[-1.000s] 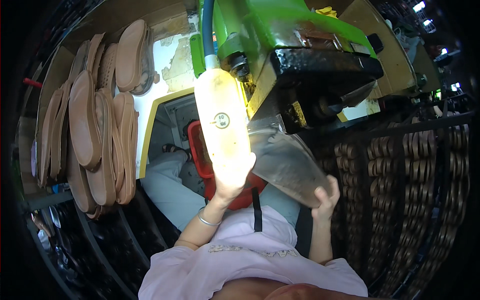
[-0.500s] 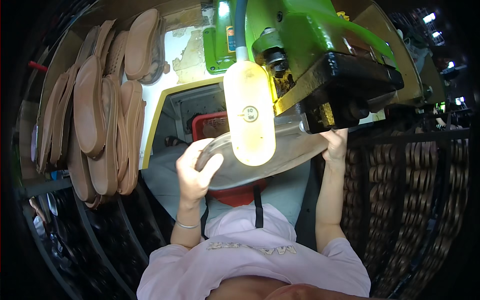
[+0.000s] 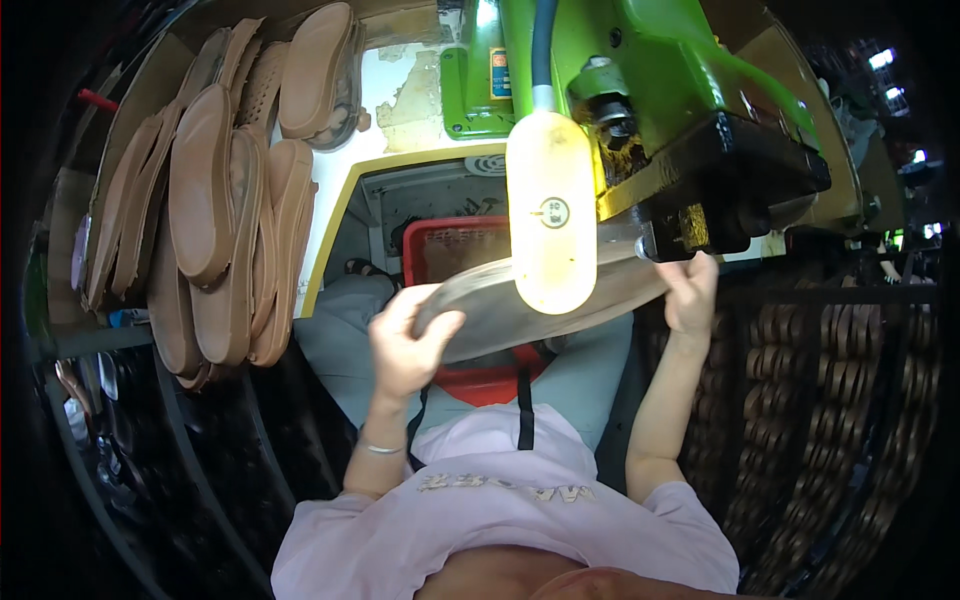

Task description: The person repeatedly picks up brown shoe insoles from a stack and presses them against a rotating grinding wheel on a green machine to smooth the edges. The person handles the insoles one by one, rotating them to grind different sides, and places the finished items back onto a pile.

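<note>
A long grey, smoky-looking shoe sole, blurred, is held tilted under the lit oval lamp, which covers its middle. My left hand is closed round its left end, with the thumb on the near side. At the right end, my right hand grips the sole from below, fingertips close under the black head of a green machine. The sole's far right tip runs up to that head, and whether they touch cannot be made out.
Brown shoe soles are stacked on the table at the left. A red basket sits below the table's yellow-edged cutout, under the sole. Racks full of soles stand at the right, with dark racks at the left.
The whole view has shifted, so the machine, lamp and stacked soles sit further right. Against the machine, both hands and the sole have come slightly left and toward me. Both hands keep their hold.
</note>
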Tool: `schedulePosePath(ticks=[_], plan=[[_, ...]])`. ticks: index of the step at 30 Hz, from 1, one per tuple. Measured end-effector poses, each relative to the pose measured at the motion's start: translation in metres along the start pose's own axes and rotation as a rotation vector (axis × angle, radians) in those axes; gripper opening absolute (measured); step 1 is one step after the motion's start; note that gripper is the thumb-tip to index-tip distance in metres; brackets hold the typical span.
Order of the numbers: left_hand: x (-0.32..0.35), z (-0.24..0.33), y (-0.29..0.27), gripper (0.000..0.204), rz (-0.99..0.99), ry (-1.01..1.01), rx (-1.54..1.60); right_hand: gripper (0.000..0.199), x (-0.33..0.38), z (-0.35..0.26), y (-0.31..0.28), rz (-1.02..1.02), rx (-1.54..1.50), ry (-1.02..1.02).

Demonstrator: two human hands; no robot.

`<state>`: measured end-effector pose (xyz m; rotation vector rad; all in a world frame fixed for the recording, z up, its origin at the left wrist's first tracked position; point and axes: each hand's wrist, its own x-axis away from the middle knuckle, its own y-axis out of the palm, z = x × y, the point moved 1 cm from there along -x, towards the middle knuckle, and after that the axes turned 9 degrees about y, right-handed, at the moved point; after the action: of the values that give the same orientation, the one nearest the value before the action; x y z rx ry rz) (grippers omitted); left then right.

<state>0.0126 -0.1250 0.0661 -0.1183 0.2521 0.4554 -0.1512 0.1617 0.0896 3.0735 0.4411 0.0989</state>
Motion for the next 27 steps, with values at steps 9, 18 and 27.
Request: schedulePosePath(ticks=[9, 18, 27], plan=[[-0.035, 0.009, 0.068, 0.019, -0.138, 0.036, 0.191, 0.037, -0.002, -0.019, -0.048, 0.244, -0.051, -0.048], [-0.035, -0.009, -0.039, 0.025, -0.165, -0.264, 0.381, 0.026, 0.021, 0.003, 0.046, 0.111, 0.039, -0.065], [-0.005, -0.024, -0.103, 0.029, -0.173, -0.282, 0.249, 0.032, 0.034, -0.002, 0.094, -0.144, 0.121, -0.016]])
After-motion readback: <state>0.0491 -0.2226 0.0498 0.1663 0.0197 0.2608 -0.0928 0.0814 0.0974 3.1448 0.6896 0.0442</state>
